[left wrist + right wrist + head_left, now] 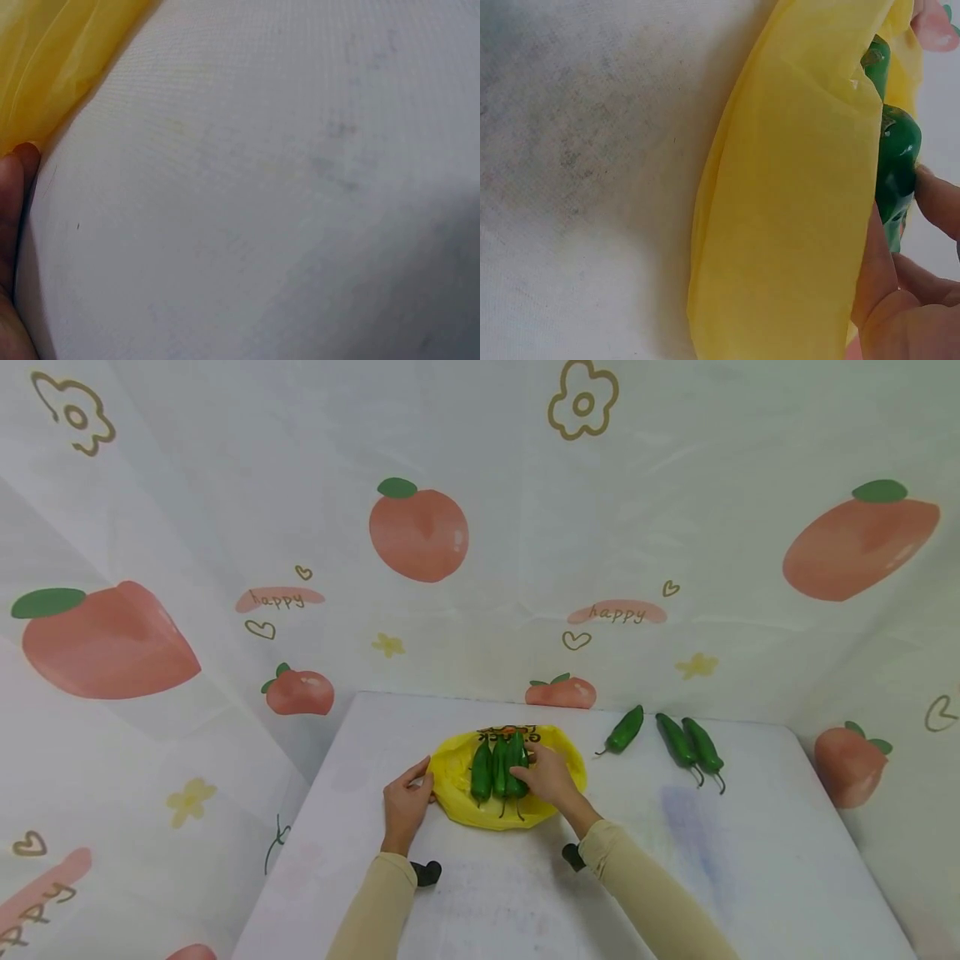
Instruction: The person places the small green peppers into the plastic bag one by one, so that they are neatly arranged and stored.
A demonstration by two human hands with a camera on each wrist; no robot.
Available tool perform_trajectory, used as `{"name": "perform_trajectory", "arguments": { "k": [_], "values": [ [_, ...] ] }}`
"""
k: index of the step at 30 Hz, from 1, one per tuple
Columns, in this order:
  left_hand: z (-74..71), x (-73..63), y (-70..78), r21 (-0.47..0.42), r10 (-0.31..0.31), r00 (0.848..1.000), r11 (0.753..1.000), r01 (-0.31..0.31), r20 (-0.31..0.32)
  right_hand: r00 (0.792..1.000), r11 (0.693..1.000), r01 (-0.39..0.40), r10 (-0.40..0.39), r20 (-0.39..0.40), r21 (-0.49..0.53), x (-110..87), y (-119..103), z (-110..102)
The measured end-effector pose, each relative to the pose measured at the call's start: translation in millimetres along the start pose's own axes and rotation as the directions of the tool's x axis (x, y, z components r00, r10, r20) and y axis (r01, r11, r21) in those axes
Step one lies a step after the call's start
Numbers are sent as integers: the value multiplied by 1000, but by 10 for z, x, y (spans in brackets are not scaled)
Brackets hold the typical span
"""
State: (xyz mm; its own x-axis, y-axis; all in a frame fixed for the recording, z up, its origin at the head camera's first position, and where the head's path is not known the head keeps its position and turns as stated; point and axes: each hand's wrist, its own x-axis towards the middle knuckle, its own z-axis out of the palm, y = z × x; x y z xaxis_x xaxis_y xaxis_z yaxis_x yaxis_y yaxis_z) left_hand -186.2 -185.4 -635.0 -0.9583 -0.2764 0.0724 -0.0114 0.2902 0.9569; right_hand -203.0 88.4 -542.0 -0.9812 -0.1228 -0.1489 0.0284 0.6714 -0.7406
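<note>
A yellow plastic bag (465, 814) lies spread open on the table, with dark print on its far side. Three long green chili peppers (482, 772) sit side by side in it, stems toward the person. My left hand (406, 797) pinches the bag's left rim between thumb and fingers; the left wrist view catches only those fingertips (27, 156) at the yellow plastic (64, 60). Over the bag's right part, my right hand (551, 775) holds the rightmost green chili pepper (516, 781). In the right wrist view the thumb and fingers close around that pepper (896, 161), partly hidden behind the bag's wall (795, 187).
Three more green chili peppers lie at the back right of the white table (787, 860): a single pepper (625, 729) and a pair (677, 742) close together. Behind the table hangs a white cloth (495, 635) printed with peaches. Dark wrist-camera parts (427, 873) show beside the sleeves.
</note>
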Motion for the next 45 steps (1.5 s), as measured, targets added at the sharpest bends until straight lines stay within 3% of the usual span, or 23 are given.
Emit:
{"name": "perform_trajectory", "arguments": {
  "k": [14,33,41,45],
  "values": [
    [1,5,5,7,1,1000,1000,-1,0,999,998,-36,36,8,-56,73,2,8],
    [3,19,-21,23,-20,1000,1000,20,12,1000,1000,-20,20,24,-23,64,-9,-7],
    [6,5,0,7,0,1000,1000,0,5,998,996,64,-64,1,-62,30,-40,-32],
    [2,7,-7,9,1,1000,1000,-1,11,987,965,148,-157,-27,-216,20,-23,-1]
  ]
}}
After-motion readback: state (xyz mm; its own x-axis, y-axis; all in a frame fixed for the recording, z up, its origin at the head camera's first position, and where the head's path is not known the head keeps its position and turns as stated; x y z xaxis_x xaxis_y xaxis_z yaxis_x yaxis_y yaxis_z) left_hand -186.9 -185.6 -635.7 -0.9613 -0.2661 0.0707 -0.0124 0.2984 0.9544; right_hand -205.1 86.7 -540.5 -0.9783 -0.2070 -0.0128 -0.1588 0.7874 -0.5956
